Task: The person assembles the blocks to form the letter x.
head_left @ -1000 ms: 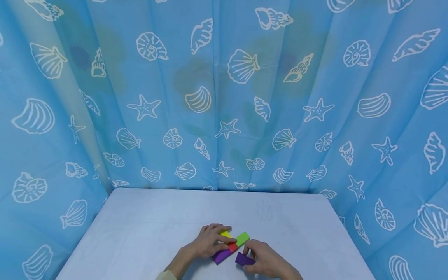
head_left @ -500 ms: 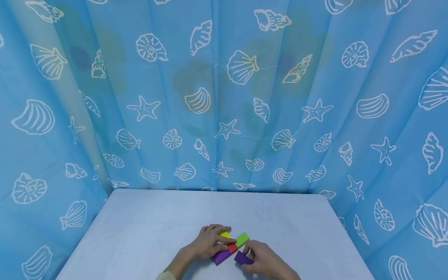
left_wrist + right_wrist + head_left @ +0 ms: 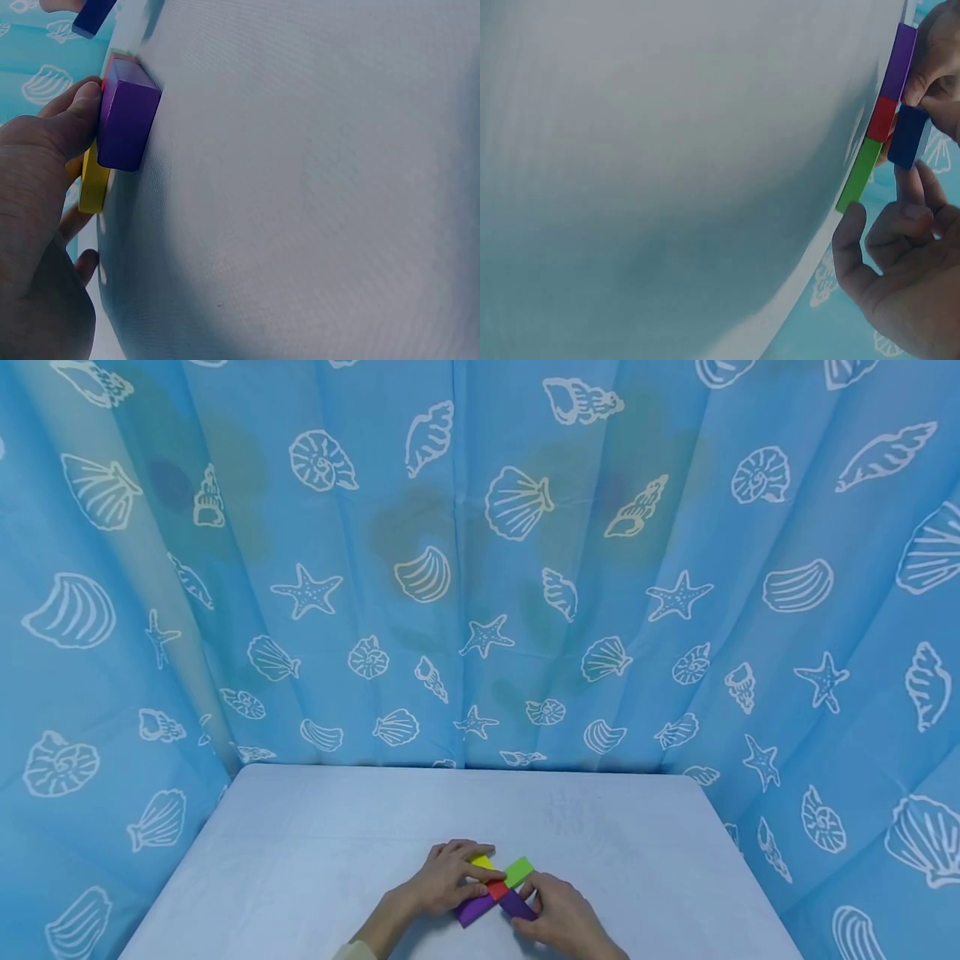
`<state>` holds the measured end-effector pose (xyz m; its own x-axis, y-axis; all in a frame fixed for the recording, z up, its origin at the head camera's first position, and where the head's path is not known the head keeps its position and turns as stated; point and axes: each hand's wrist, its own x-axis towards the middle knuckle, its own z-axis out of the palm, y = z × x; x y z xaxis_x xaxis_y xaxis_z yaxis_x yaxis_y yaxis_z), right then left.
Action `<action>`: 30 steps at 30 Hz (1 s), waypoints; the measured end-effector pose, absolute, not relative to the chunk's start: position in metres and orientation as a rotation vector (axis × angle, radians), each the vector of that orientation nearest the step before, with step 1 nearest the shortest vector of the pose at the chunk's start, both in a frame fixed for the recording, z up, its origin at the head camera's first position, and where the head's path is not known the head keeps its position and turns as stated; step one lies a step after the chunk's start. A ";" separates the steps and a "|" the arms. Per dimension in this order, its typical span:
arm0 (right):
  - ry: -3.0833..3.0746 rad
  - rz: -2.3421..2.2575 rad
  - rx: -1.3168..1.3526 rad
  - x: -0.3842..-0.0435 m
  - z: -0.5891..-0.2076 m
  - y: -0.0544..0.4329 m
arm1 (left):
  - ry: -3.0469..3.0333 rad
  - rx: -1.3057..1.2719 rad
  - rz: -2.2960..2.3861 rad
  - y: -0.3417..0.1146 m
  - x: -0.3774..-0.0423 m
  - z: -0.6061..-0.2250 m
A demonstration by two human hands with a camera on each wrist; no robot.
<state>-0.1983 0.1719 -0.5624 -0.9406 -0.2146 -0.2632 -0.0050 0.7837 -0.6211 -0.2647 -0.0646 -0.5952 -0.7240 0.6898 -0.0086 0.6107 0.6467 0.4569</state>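
My left hand [image 3: 441, 881] lies over a joined group of blocks, fingers spread, with thumb and forefinger touching their tops. The group has a purple block [image 3: 474, 911], a red block [image 3: 497, 890] and a light green block [image 3: 519, 872] in one line, with a yellow block [image 3: 482, 862] off to its far side, partly hidden under the fingers. My right hand [image 3: 564, 914] pinches a dark blue block [image 3: 909, 136], which looks purplish in the head view. It is raised above the table in the right wrist view, close over the near side of the red block.
The blocks lie on a white table [image 3: 360, 827] near its front. A blue curtain [image 3: 525, 610] with white shells and starfish hangs behind the table and along both sides.
My right hand has brought the dark blue block leftward and a little away from me, closer to the red block. The left hand and the other blocks have stayed put.
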 end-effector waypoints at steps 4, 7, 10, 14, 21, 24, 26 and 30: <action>2.672 -0.922 -0.122 -0.198 -0.564 0.168 | 2.682 1.068 0.647 -0.064 -0.265 -0.594; 2.661 -0.933 -0.099 -0.198 -0.564 0.166 | 2.679 1.070 0.651 -0.064 -0.265 -0.594; 2.666 -0.938 -0.090 -0.196 -0.565 0.165 | 2.679 1.077 0.657 -0.065 -0.265 -0.594; 2.690 -0.915 -0.083 -0.195 -0.565 0.162 | 2.682 1.081 0.656 -0.065 -0.265 -0.595; 2.689 -0.837 -0.054 -0.196 -0.568 0.157 | 2.676 1.070 0.669 -0.065 -0.266 -0.598; 2.697 -0.830 -0.077 -0.198 -0.569 0.157 | 2.676 1.067 0.669 -0.065 -0.266 -0.597; 2.698 -0.828 -0.080 -0.199 -0.569 0.156 | 2.676 1.066 0.669 -0.065 -0.266 -0.597; 2.698 -0.807 -0.063 -0.200 -0.569 0.156 | 2.669 1.078 0.675 -0.065 -0.264 -0.595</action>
